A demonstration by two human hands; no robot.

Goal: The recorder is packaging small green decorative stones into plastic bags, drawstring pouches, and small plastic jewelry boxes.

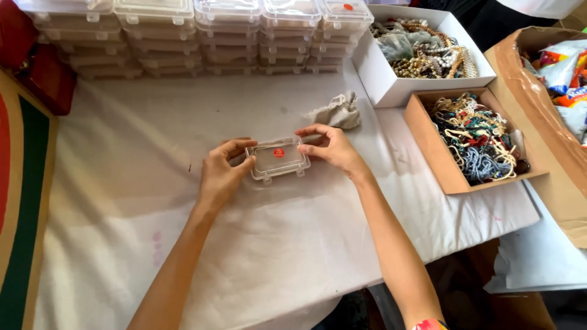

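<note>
While closed, clear box (277,160) in both hands' grip.

Bright, even daylight across the white cloth on the desk (122,201), soft and diffuse, source hard to place, perhaps from above. Shadows stay faint: just a thin grey edge under the left hand (221,172) and the right hand (330,146). Small glints flash on the clear plastic box (277,160) and on the stacked clear boxes (183,36) at the back. The far edges bow outward, wide-lens style. Overall slightly soft, beads blurring into one mass at right.
</note>
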